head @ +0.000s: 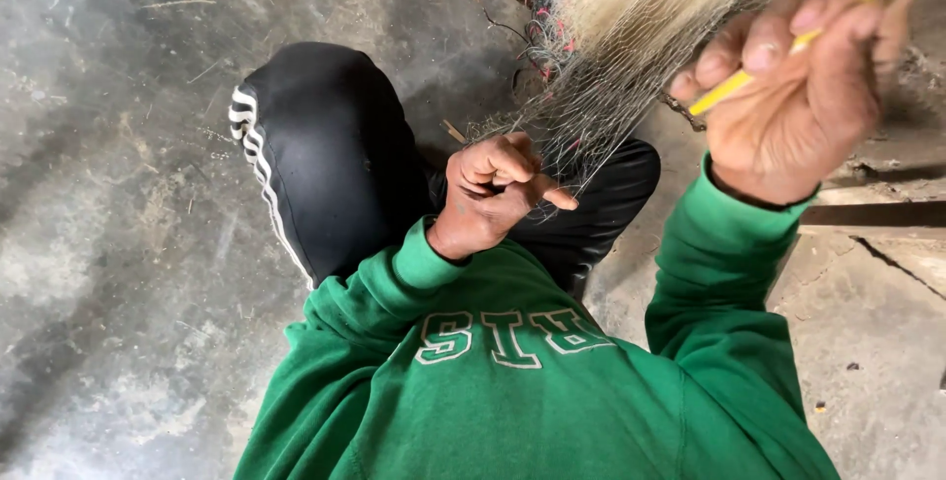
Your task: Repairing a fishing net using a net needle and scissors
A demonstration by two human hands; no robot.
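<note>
my left hand [490, 194] is clenched low over my lap, its curled fingers pinching a bunch of the fine grey net [581, 110], which fans up and away from that grip toward the top of the view. my right hand [803, 76] is raised at the upper right, fingers closed around a thin yellow netting needle [729, 91], just beside the net's edge, above the concrete floor [128, 243].
</note>
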